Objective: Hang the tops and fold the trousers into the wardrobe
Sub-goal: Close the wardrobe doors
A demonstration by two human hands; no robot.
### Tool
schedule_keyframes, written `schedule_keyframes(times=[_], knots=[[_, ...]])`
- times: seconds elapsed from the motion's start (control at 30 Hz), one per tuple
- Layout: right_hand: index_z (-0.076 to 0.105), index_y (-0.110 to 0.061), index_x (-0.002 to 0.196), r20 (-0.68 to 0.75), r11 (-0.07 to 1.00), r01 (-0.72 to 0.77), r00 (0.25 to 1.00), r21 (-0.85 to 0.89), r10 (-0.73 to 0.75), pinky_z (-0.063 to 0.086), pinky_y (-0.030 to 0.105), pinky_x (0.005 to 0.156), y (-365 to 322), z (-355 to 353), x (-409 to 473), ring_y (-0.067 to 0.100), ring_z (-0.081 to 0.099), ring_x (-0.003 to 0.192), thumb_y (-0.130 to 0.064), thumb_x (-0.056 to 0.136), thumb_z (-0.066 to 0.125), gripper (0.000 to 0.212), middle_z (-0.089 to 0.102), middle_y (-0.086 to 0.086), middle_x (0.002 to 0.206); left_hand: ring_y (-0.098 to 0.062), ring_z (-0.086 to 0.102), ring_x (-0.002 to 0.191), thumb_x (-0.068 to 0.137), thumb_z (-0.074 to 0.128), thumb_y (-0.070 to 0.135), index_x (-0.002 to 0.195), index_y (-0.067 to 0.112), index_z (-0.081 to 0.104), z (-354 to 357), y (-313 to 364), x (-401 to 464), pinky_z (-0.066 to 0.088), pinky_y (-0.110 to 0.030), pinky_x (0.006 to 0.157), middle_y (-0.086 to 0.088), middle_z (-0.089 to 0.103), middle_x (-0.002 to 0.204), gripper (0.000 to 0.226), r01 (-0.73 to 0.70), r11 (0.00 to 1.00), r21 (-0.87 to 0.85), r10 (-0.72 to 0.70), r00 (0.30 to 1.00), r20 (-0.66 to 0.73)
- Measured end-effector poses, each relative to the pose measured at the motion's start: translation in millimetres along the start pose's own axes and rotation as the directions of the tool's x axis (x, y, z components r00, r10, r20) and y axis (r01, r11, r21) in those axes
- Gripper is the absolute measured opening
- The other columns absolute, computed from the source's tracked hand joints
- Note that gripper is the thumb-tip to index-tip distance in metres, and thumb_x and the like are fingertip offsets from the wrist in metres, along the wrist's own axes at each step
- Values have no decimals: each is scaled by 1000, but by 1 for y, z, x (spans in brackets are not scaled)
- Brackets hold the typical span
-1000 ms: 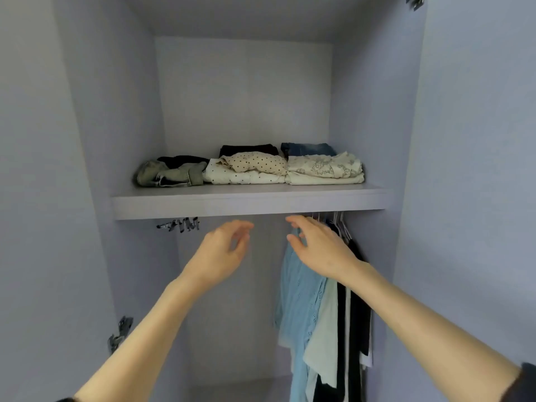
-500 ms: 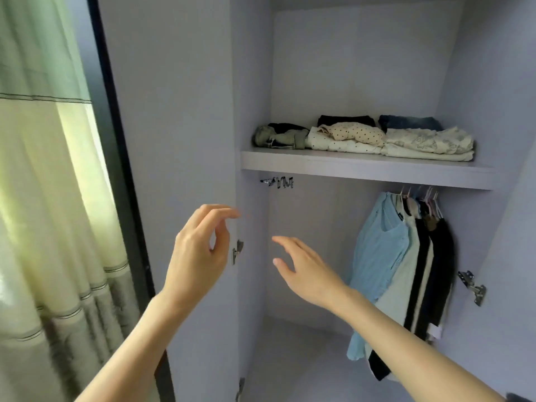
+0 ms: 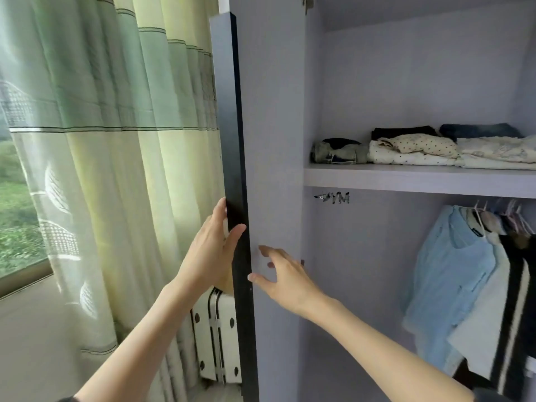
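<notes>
Green curtain (image 3: 116, 140) hung at 9 o'clock over a window, w/ a white dotted suitcase (image 3: 216, 335) on the floor behind the door. Left hand (image 3: 211, 253) gripped the dark edge of the wardrobe door (image 3: 272, 140): thumb curled onto the front edge, fingers wrapped behind. Right hand (image 3: 285, 278) at 3 o'clock of the left, fingers spread wide, tips at or just off the door's inner face; contact couldn't be told. Folded trousers (image 3: 435, 149) lay stacked on the shelf (image 3: 406, 178) at 2 o'clock. Tops (image 3: 464, 285) hung below it at 4 o'clock, light blue one foremost, then white and black.
</notes>
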State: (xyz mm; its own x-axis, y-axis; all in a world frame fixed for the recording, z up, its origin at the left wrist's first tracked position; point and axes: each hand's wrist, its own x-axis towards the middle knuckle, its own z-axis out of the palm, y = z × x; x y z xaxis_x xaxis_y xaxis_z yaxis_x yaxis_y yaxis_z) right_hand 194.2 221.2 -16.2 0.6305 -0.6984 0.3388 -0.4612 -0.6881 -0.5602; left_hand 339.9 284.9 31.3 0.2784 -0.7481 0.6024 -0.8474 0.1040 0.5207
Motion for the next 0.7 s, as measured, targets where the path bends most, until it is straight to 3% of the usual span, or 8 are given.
schedule_keyframes(times=[0.13,0.23,0.3,0.37,0.43,0.5,0.6,0.7], knots=[[35,-29,142,-19,989,-39,999,146,42,44,26,96,4,-4,2,5,51,115,-49,88,58,62,41,-8,143,-24,54,117,95,52,27,146,16,23,8,2,5,37,-26,87,-8,51,137,59,-72,985,-155,68,997,-31],[39,-31,139,-67,971,-68,994,230,86,45,18,90,17,-18,-10,-1,53,107,-48,84,63,63,46,-12,136,-12,56,102,92,56,28,144,20,27,21,19,0,40,-26,83,6,55,121,60,-158,956,-248,153,987,-41],[44,-40,132,-70,957,-90,991,275,113,45,9,82,26,-33,-23,-5,56,104,-46,82,66,55,50,-22,127,-9,56,100,91,57,30,143,22,30,32,35,-3,45,-28,85,11,55,118,59,-235,934,-270,232,972,-43],[47,-54,116,-51,941,-115,989,319,138,43,2,75,38,-53,-39,-13,57,98,-39,85,66,40,52,-37,114,-9,55,110,91,55,31,144,21,32,50,52,-2,45,-28,94,6,57,125,59,-323,900,-294,335,942,-9],[52,-50,109,-63,937,-139,984,322,168,45,6,80,56,-79,-57,-10,60,98,-31,87,64,32,59,-32,110,-1,46,121,93,54,28,146,24,30,75,70,0,37,-16,101,4,47,138,58,-407,853,-328,437,899,20],[61,-39,105,-114,931,-161,971,326,208,48,14,86,74,-102,-71,-2,63,98,-25,87,65,23,68,-19,105,2,29,133,94,53,29,145,36,17,99,87,2,23,-4,103,6,29,150,63,-462,819,-341,508,860,52],[68,-34,97,-226,914,-189,933,358,282,51,21,88,111,-131,-90,3,66,95,-20,86,66,18,72,-12,98,-5,15,141,94,52,35,143,45,6,146,114,8,24,-18,106,9,9,156,69,-507,789,-347,566,820,86],[70,-32,85,-343,893,-238,860,383,377,53,39,89,157,-159,-99,9,67,86,-19,86,66,14,73,-8,87,-12,10,144,93,50,39,145,46,5,196,142,24,24,-26,108,5,2,158,69,-564,772,-293,609,788,86]])
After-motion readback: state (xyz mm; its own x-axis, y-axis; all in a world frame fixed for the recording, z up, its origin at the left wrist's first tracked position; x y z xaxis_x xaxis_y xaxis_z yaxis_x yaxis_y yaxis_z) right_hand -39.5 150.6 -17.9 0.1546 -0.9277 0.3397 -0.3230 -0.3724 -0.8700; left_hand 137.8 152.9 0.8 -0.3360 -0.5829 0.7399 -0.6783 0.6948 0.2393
